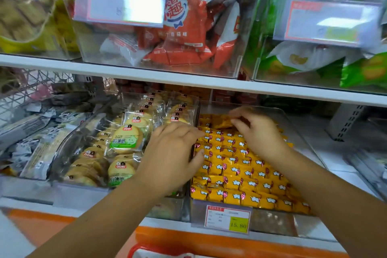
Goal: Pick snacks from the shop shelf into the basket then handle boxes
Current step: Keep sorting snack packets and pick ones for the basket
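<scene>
Two bare hands reach into a clear plastic bin (301,130) packed with rows of small yellow foil-wrapped snacks (240,174) on the lower shop shelf. The left hand (176,153) lies flat with its fingers straight across the bin's left wall, its thumb hanging down inside the bin, holding nothing. The right hand (259,132) is at the back of the bin, its fingers bent onto the yellow packets; whether it has hold of one cannot be told. A white price label with a yellow corner (228,219) hangs on the bin's front. Just beside it on the left, another clear bin holds round biscuits in clear wrappers (123,140). Red snack bags (184,33) sit on the white shelf (146,73) above.
</scene>
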A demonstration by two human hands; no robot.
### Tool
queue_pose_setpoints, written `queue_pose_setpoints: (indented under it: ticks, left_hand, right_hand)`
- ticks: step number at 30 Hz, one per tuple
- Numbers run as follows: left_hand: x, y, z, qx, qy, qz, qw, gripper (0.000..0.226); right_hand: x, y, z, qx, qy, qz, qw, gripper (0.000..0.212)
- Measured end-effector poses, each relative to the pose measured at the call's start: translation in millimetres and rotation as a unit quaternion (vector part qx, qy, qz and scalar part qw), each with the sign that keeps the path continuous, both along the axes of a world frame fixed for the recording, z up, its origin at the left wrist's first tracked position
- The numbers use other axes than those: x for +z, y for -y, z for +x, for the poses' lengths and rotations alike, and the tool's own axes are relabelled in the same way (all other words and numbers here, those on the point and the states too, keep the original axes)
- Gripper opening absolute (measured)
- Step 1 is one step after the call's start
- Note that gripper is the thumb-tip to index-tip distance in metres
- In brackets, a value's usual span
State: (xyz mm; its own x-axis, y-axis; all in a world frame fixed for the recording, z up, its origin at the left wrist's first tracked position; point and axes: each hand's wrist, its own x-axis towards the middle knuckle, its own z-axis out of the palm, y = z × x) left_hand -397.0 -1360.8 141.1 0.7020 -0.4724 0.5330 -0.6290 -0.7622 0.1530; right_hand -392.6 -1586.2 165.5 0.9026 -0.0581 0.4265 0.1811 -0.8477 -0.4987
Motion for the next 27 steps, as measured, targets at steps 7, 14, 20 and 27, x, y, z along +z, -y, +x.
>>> queue_pose_setpoints:
  ticks: [7, 14, 20, 27]
  left_hand:
    - [26, 13, -37, -0.002, -0.1, -0.027, 0.995, 0.061]
    - [27, 19, -77, -0.14, -0.397, -0.323, 0.848, 0.022]
    - [16, 17, -87, -0.099, -0.455, -0.426, 0.775, 0.035]
    - [6, 10, -82, -0.16, -0.498, -0.484, 0.701, 0.036]
  right_hand:
    - [11, -10, -104, 0.005, 0.044, 0.299, 0.953, 0.016]
    - [15, -6, -150, 0.036, -0.047, 0.476, 0.877, 0.008]
    - [7, -6, -156, 0.045, -0.129, 0.464, 0.875, 0.018]
    - [-5, 10, -150, 0.086, -0.148, 0.527, 0.832, 0.008]
